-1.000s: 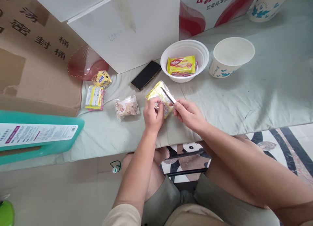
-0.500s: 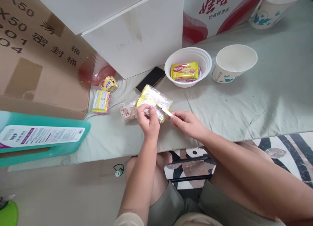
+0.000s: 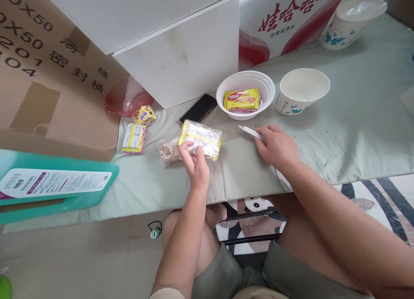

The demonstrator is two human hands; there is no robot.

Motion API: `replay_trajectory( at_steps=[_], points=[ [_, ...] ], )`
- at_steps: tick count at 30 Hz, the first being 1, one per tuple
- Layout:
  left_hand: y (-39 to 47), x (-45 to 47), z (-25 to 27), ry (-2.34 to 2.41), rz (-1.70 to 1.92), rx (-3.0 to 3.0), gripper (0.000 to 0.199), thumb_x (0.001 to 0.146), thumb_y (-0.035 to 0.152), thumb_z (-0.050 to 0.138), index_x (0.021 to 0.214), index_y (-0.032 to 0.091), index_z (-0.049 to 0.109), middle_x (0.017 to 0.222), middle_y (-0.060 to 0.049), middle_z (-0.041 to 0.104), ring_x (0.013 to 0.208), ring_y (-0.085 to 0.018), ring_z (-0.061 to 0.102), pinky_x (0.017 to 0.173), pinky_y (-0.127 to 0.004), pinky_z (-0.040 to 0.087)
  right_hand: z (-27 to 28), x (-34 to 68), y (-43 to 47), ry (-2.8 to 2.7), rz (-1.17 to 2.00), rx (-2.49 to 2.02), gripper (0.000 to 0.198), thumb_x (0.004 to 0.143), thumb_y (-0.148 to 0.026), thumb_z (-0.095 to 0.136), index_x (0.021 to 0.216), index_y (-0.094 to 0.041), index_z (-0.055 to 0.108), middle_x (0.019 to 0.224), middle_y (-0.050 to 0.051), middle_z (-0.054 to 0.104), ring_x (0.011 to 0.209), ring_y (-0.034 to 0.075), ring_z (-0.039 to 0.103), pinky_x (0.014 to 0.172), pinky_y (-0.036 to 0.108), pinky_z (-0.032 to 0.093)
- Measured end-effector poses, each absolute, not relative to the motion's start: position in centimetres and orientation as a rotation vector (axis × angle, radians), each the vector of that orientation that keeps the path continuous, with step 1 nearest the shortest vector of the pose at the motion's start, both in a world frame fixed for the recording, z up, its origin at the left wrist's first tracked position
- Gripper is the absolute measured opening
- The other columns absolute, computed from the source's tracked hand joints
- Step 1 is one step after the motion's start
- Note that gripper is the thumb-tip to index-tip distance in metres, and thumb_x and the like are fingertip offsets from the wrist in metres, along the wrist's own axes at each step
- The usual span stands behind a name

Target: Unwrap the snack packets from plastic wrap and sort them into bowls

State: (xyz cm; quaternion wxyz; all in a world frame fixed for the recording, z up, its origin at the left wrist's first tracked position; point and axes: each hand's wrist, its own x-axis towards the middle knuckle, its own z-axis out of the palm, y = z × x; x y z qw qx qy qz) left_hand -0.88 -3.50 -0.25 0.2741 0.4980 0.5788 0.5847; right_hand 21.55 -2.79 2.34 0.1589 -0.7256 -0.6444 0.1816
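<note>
My left hand (image 3: 196, 163) is closed on the near edge of a clear plastic pack (image 3: 202, 137) with yellow and silvery wrapping inside. Just left of that pack, and partly behind it, lies a small clear-wrapped brown snack (image 3: 170, 151). To the right, my right hand (image 3: 278, 147) grips a slim white utility knife (image 3: 251, 131), its tip pointing left toward the pack with a gap between them. Behind my hands is a white bowl (image 3: 271, 96) holding yellow and red wafer packets (image 3: 241, 99). A black phone (image 3: 199, 109) lies flat behind the pack.
At the left are small snack packs (image 3: 134, 138), a pink transparent dish (image 3: 124, 101), a cardboard box (image 3: 32, 118) and a teal jug (image 3: 80, 165). White boxes (image 3: 194, 53) stand at the back. Paper tubs (image 3: 296, 105) are on the right. The table's front edge runs above my knees.
My right hand has drawn the knife away from the pack, to the right and slightly back. The left hand still holds the pack, now tilted a little differently. The view has shifted slightly.
</note>
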Motion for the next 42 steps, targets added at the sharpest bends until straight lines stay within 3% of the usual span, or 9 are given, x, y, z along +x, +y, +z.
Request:
replay_trajectory(
  at_steps=[6, 12, 16, 20, 24, 29, 32, 38, 42],
  points=[
    [-5.5, 1.6, 1.2, 1.588, 1.117, 1.506, 0.027, 0.098, 0.038, 0.049, 0.124, 0.029, 0.052, 0.120, -0.008, 0.058, 0.108, -0.022, 0.058, 0.096, -0.040, 0.049, 2.1, 22.4, -2.8, -1.740, 0.174, -2.000, 0.041, 0.089, -0.031, 0.051, 0.127, -0.018, 0.062, 0.124, 0.018, 0.061, 0.109, 0.034, 0.060, 0.091, 0.049, 0.045],
    [-5.0, -1.8, 2.1, 1.763, 1.147, 1.806, 0.035, 0.094, 0.032, 0.057, 0.129, 0.029, 0.056, 0.152, -0.011, 0.039, 0.152, -0.029, 0.025, 0.117, -0.049, 0.036, 1.3, 20.1, -3.5, -1.931, 0.443, -1.434, 0.049, 0.084, -0.018, 0.049, 0.132, -0.021, 0.054, 0.138, 0.016, 0.056, 0.127, 0.030, 0.055, 0.105, 0.047, 0.046],
    [-3.5, -2.6, 1.0, 1.695, 1.003, 1.908, 0.054, 0.084, 0.024, 0.068, 0.135, 0.024, 0.050, 0.141, -0.014, 0.053, 0.137, -0.028, 0.049, 0.113, -0.047, 0.042, 0.8, 18.1, -2.8, -1.948, 0.585, -1.270, 0.059, 0.081, -0.017, 0.049, 0.140, -0.016, 0.049, 0.151, 0.020, 0.046, 0.139, 0.032, 0.046, 0.108, 0.051, 0.043],
    [-3.2, -1.7, 0.5, 1.640, 0.987, 1.964, 0.041, 0.080, 0.020, 0.068, 0.120, 0.020, 0.060, 0.128, -0.013, 0.064, 0.123, -0.026, 0.061, 0.107, -0.044, 0.048, 0.9, 17.3, -1.8, -1.947, 0.661, -1.230, 0.065, 0.076, -0.014, 0.046, 0.141, -0.015, 0.049, 0.140, 0.018, 0.058, 0.130, 0.030, 0.053, 0.106, 0.048, 0.043],
    [-3.4, -1.2, 0.7, 1.569, 1.071, 1.931, 0.014, 0.085, 0.023, 0.062, 0.098, 0.019, 0.068, 0.123, -0.012, 0.069, 0.115, -0.023, 0.066, 0.096, -0.038, 0.055, 1.5, 18.3, -1.6, -1.999, 0.619, -1.389, 0.037, 0.076, -0.013, 0.046, 0.104, -0.022, 0.069, 0.096, 0.010, 0.069, 0.096, 0.027, 0.062, 0.090, 0.044, 0.048],
    [-2.4, -2.3, 0.4, 1.684, 1.344, 1.475, 0.007, 0.084, 0.020, 0.056, 0.089, 0.020, 0.061, 0.082, -0.003, 0.071, 0.073, -0.015, 0.069, 0.064, -0.026, 0.056, 2.1, 22.0, -2.5, -1.848, 0.572, -1.491, 0.017, 0.075, -0.014, 0.049, 0.073, -0.025, 0.063, 0.092, 0.007, 0.068, 0.097, 0.027, 0.063, 0.090, 0.043, 0.049],
    [-1.8, -3.6, -0.2, 1.702, 1.378, 1.316, 0.028, 0.075, 0.009, 0.054, 0.100, 0.022, 0.056, 0.082, 0.000, 0.066, 0.059, -0.011, 0.064, 0.055, -0.022, 0.052, 2.1, 24.8, -2.9, -1.711, 0.435, -1.635, 0.016, 0.072, -0.014, 0.051, 0.068, -0.024, 0.063, 0.091, 0.008, 0.070, 0.096, 0.028, 0.064, 0.091, 0.047, 0.049],
    [-2.2, -4.0, -0.1, 1.720, 1.269, 1.555, 0.042, 0.074, 0.007, 0.056, 0.112, 0.025, 0.058, 0.114, -0.007, 0.062, 0.084, -0.014, 0.070, 0.061, -0.021, 0.054, 3.4, 26.3, -3.9, -1.411, -0.001, -1.797, 0.028, 0.078, -0.011, 0.043, 0.083, -0.021, 0.068, 0.101, 0.015, 0.070, 0.101, 0.030, 0.065, 0.094, 0.047, 0.047],
    [-2.7, -2.3, 0.6, 1.582, 1.169, 1.790, 0.040, 0.078, 0.022, 0.069, 0.118, 0.025, 0.061, 0.125, -0.009, 0.061, 0.105, -0.019, 0.066, 0.072, -0.026, 0.056, 4.2, 23.9, -4.8, -1.685, 0.115, -1.584, 0.021, 0.087, -0.021, 0.046, 0.094, -0.023, 0.066, 0.096, 0.012, 0.068, 0.097, 0.027, 0.064, 0.091, 0.043, 0.050]
  ],
)
